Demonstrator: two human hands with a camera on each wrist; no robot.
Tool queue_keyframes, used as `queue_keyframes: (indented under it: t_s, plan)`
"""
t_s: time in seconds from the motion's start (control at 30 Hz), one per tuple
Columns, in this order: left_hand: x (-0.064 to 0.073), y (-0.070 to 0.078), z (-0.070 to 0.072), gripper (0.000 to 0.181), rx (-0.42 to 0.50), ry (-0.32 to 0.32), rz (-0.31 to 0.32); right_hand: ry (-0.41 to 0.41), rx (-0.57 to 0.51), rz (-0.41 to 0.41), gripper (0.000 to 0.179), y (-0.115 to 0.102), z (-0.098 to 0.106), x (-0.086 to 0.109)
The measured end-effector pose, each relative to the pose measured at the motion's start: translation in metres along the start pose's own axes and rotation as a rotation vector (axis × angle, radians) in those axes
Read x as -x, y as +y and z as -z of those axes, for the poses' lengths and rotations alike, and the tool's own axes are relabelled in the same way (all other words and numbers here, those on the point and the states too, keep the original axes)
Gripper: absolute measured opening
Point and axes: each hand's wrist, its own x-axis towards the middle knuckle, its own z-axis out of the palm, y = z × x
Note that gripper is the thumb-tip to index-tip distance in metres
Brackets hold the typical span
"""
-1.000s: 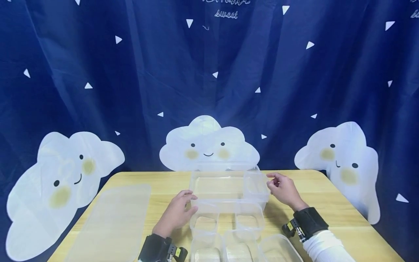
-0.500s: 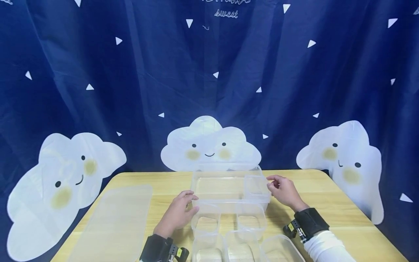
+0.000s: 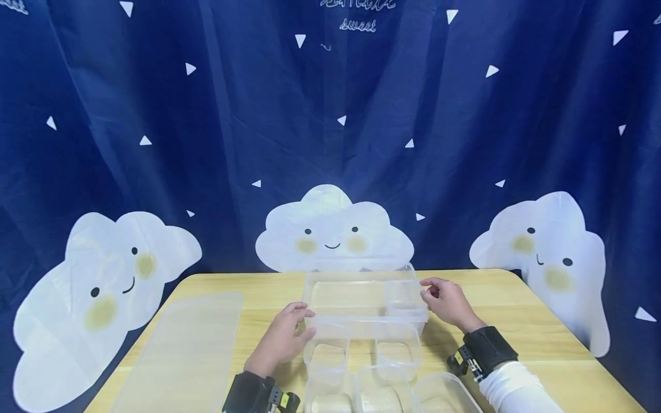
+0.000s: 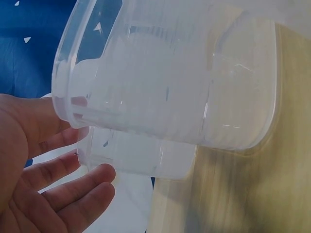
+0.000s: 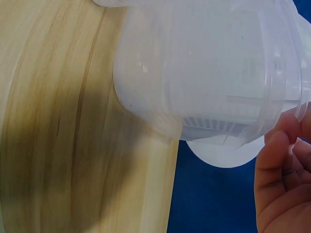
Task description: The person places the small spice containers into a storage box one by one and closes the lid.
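A large clear plastic storage box (image 3: 351, 298) stands in the middle of the table, with a small clear container (image 3: 403, 295) inside its right end. My left hand (image 3: 281, 335) is at the box's front left corner, fingers loosely spread and fingertips right at the wall. In the left wrist view, its fingers (image 4: 80, 191) lie apart beside the clear plastic. My right hand (image 3: 448, 301) is at the right end of the box, fingers bent and the index fingertip at the rim. The right wrist view shows thumb and finger close together (image 5: 279, 141) beside the rim.
Several small clear containers, among them a front right one (image 3: 444, 393), stand before the large box near the table's front. A flat translucent lid (image 3: 186, 344) lies on the left of the wooden table (image 3: 542, 327). A blue cloud-patterned curtain (image 3: 330, 155) hangs behind.
The whole scene shifts slightly right and down in the head view. Both hands keep their places against the box.
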Motion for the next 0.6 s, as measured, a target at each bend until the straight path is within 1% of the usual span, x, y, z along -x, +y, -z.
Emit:
queue_keyframes:
  t_s: [0.17,0.6]
  plan:
    - [-0.0001,0.0,-0.0003,0.034,-0.002,0.0,0.005,0.002,0.01,-0.002,0.023,-0.0015,-0.0009,0.0001]
    - [-0.0006,-0.0002,-0.0016,0.035,-0.018,0.001,-0.006,0.046,0.106,0.04,0.023,-0.0036,-0.0025,-0.0001]
